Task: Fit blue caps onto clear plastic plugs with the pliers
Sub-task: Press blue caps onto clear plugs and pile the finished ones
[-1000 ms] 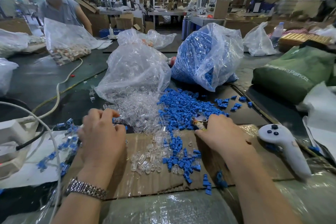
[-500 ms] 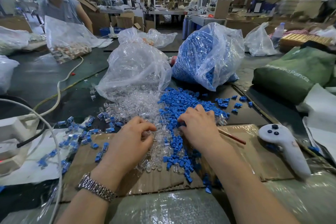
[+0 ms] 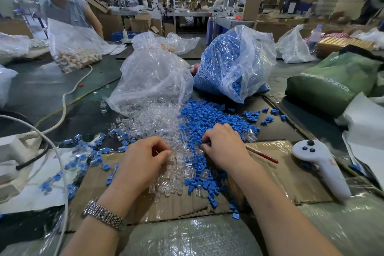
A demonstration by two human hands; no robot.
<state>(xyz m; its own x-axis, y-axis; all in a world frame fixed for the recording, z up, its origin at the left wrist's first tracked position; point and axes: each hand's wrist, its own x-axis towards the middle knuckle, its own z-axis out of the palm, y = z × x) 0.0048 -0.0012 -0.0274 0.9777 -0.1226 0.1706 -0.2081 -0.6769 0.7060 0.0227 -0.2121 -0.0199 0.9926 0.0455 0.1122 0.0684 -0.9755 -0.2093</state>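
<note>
Left hand (image 3: 143, 160) curling over the clear plugs (image 3: 176, 164) on the cardboard (image 3: 291, 178), fingers pinched nearly shut. Right hand (image 3: 224, 145) digging into the blue caps (image 3: 207, 118), grip hidden. Red-handled pliers (image 3: 262, 154) poking out beside it.

A sheet of cardboard (image 3: 276, 178) lies nearest on the table (image 3: 41, 91). Loose plugs (image 3: 158, 122) and caps (image 3: 207, 118) spill across its far edge — plugs to the left, caps to the right, touching where they meet. Behind the plugs sits their bag (image 3: 153, 77); behind the caps, a second bag (image 3: 234, 62). A controller (image 3: 324, 166) rests on the cardboard's right end. Capped plugs (image 3: 87, 158) are scattered left — over paper (image 3: 31, 199).
</note>
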